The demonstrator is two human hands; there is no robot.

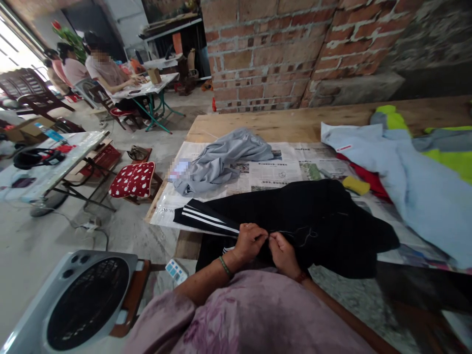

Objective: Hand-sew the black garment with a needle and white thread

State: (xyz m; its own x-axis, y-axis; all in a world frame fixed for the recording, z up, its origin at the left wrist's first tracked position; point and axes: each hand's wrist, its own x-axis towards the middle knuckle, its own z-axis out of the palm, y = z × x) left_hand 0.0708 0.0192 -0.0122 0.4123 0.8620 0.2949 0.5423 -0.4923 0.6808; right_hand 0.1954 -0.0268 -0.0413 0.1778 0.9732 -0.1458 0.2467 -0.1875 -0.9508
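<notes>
A black garment (317, 211) with white stripes along one narrow part lies across the near side of the table in front of me. My left hand (250, 242) is over its striped part, thumb and forefinger pinched together. Close beside it, my right hand (283, 253) pinches too, and the fingertips of both hands almost meet. A thin pale thread (308, 236) loops over the black cloth from the right fingertips. What sits between the left fingertips is too small to make out. Below the table edge, some of the black cloth hangs down.
Newspaper (287, 169) covers the wooden table. On it lie a grey garment (221, 157), a pale blue garment (398, 182) and a yellow sponge-like block (356, 186). A fan-like appliance (88, 295) stands lower left, near a red cushioned stool (132, 179). Several people sit at far tables.
</notes>
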